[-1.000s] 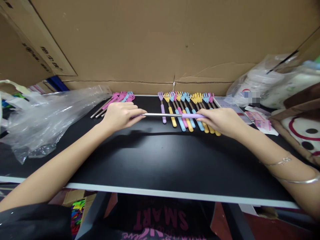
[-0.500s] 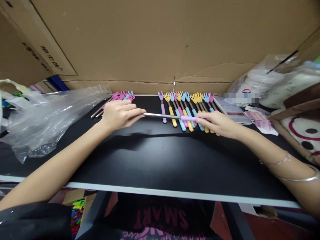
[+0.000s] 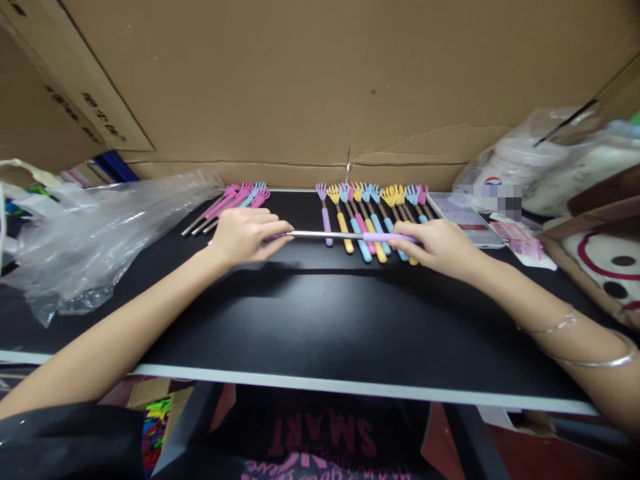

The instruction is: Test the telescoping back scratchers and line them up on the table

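Note:
Stretched level between my hands is a back scratcher with a silver metal rod and a purple handle. My left hand pinches its left end, hiding most of the head. Around the purple handle on the right, my right hand is closed. Behind it lies a row of back scratchers with yellow, blue, pink and purple grips, claw heads toward the cardboard. Several pink and blue-headed back scratchers with bare metal rods lie beyond my left hand.
A clear plastic bag spreads over the table's left side. At the right are a phone, pink-printed cards, a bagged white tub and a brown fabric item. A cardboard wall stands behind the black table.
The rod between my hands looks slightly shorter, with my left hand a little lower and farther right. My right hand stays on the purple handle.

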Motion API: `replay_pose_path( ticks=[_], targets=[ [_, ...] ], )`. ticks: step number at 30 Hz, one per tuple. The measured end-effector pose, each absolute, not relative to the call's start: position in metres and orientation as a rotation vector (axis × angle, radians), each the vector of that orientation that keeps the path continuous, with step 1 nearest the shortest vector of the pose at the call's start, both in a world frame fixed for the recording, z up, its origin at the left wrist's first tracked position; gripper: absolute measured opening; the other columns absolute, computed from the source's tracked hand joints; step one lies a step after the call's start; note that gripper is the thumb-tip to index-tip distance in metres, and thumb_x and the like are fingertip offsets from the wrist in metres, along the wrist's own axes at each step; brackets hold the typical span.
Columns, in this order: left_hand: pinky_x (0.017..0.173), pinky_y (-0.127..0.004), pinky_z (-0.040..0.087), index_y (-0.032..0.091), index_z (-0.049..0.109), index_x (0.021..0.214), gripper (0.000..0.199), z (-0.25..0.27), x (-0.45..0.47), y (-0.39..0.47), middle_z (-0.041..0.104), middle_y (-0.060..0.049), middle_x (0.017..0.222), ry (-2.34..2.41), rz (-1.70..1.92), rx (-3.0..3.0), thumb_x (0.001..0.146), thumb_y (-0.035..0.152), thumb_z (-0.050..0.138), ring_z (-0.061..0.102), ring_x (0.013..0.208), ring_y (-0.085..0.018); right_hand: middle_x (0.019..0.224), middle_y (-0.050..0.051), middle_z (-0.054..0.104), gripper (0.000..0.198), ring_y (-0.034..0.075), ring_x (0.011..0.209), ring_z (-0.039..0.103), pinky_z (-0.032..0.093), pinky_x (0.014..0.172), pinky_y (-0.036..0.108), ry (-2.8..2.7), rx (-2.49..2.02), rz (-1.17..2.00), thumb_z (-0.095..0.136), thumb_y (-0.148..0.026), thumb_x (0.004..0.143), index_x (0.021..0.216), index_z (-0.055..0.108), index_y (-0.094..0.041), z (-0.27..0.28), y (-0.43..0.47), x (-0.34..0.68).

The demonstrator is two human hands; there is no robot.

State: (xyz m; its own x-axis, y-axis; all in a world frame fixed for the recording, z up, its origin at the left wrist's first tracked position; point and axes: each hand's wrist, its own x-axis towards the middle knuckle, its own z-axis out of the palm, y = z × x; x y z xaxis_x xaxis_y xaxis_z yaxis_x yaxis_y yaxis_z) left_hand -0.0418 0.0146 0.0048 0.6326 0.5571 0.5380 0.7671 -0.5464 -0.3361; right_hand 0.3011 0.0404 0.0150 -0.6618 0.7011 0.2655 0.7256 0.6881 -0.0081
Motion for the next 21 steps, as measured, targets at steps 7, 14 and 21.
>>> replay_pose_path(
  ticks=[7,14,21],
  targets=[
    [0.049,-0.026,0.027,0.024,0.069,0.080,0.029,0.0027,-0.0386,0.0134,0.065,0.001,0.061,-1.092,-0.528,-2.356,0.089,0.039,0.046,0.060,0.060,-0.012,0.047,-0.003,0.050,0.044,0.011,0.042,0.042,0.024,0.048,0.024,-2.632,-1.153,-0.270,0.031,-0.054,0.091,0.073,0.054,-0.022,0.0117,0.0384,0.2991],
    [0.049,-0.025,0.026,0.023,0.069,0.079,0.028,0.0018,-0.0382,0.0136,0.064,0.001,0.059,-1.092,-0.565,-2.381,0.089,0.039,0.047,0.059,0.058,-0.012,0.046,-0.003,0.048,0.047,0.012,0.042,0.042,0.024,0.047,0.024,-2.608,-1.114,-0.396,0.029,-0.056,0.092,0.077,0.059,-0.022,0.0116,0.0372,0.2994],
    [0.049,-0.025,0.026,0.023,0.068,0.081,0.030,0.0006,-0.0385,0.0145,0.066,0.001,0.063,-1.137,-0.532,-2.397,0.090,0.039,0.045,0.060,0.060,-0.012,0.050,-0.001,0.055,0.048,0.013,0.047,0.049,0.026,0.048,0.024,-2.551,-1.122,-0.435,0.030,-0.058,0.091,0.083,0.061,-0.022,0.0108,0.0368,0.3005]
  ],
)
